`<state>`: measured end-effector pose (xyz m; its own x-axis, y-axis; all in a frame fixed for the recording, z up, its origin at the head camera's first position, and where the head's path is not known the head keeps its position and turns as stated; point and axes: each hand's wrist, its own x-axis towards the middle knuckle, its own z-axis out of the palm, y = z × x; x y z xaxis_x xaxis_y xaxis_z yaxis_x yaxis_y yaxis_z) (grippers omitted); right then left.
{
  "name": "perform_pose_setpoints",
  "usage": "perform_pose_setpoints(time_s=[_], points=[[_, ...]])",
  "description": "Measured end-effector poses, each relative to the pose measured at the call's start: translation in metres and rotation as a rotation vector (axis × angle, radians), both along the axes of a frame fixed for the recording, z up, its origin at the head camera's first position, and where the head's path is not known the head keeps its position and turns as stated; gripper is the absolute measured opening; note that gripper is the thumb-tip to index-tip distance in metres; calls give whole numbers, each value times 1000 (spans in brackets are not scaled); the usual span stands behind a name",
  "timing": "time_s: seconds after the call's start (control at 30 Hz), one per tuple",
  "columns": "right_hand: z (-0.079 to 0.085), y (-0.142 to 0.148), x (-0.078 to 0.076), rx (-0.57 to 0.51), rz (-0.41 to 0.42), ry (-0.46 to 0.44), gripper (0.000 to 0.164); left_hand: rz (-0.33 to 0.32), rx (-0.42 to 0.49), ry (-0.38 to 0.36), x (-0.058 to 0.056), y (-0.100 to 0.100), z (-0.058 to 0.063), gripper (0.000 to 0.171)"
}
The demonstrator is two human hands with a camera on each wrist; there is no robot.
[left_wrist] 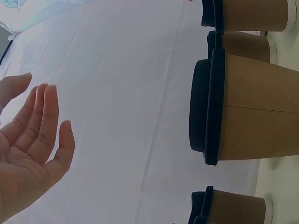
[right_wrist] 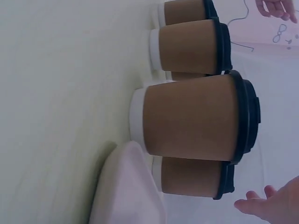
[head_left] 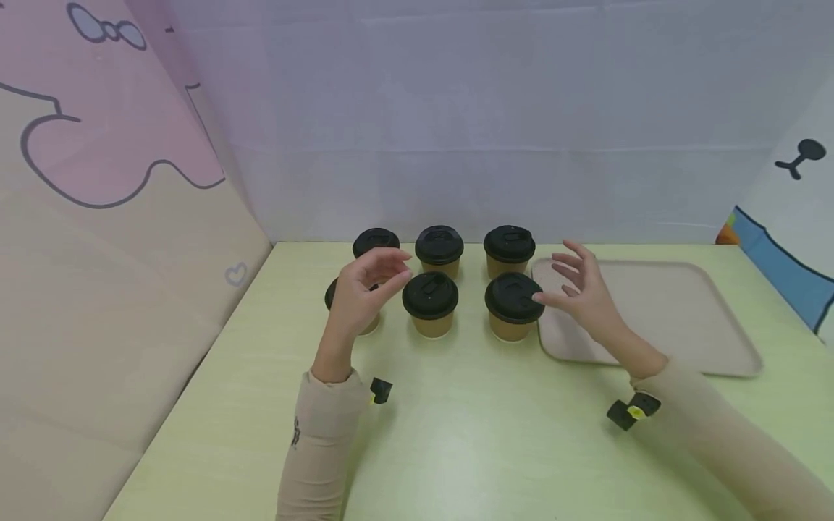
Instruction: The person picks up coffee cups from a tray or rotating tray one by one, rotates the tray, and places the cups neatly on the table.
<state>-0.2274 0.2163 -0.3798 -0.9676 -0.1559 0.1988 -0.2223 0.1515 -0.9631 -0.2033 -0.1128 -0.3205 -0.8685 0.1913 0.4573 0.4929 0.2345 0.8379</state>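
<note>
Paper coffee cups with brown sleeves and black lids stand upright in two rows of three. My left hand (head_left: 357, 293), fingers gently bent and thumb apart, hovers over the front left cup (head_left: 371, 324), partly hiding it. In the left wrist view that hand is clear of the lids and holds nothing. My right hand (head_left: 589, 300) is raised beside the front right cup (head_left: 511, 311), its thumb overlapping the lid edge in the head view. Its fingers are spread and hold nothing. Between them stands the front middle cup (head_left: 431, 311).
Behind are the back left cup (head_left: 376, 239), back middle cup (head_left: 439, 250) and back right cup (head_left: 510, 250). A pale shallow tray (head_left: 677, 318) lies on the right, its left edge beside the cups. A light wall sheet (head_left: 417, 116) rises behind the yellow-green table (head_left: 469, 434).
</note>
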Motion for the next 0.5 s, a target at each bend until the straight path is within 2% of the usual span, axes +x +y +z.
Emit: perform_pose_setpoints(time_s=[0.1, 0.17, 0.2, 0.27, 0.33, 0.4, 0.5], points=[[7, 6, 1, -163, -93, 6, 48, 5, 8, 6, -1, 0, -2, 24], [11, 10, 1, -334, -162, -4, 22, 18, 20, 17, -1, 0, -3, 21], [13, 13, 2, -434, -197, -9, 16, 23, 37, 21, -1, 0, -3, 19], [17, 18, 5, -587, -277, -11, 23, 41, 88, 25, -1, -1, -3, 16], [20, 22, 9, -677, -355, 4, 31, 66, 153, 29, 0, -1, -3, 14], [23, 25, 13, -719, -424, 39, 35, 92, 214, 31, 1, -1, -2, 13], [28, 27, 20, -755, -480, 116, 37, 137, 259, 37, 1, -2, 0, 11]])
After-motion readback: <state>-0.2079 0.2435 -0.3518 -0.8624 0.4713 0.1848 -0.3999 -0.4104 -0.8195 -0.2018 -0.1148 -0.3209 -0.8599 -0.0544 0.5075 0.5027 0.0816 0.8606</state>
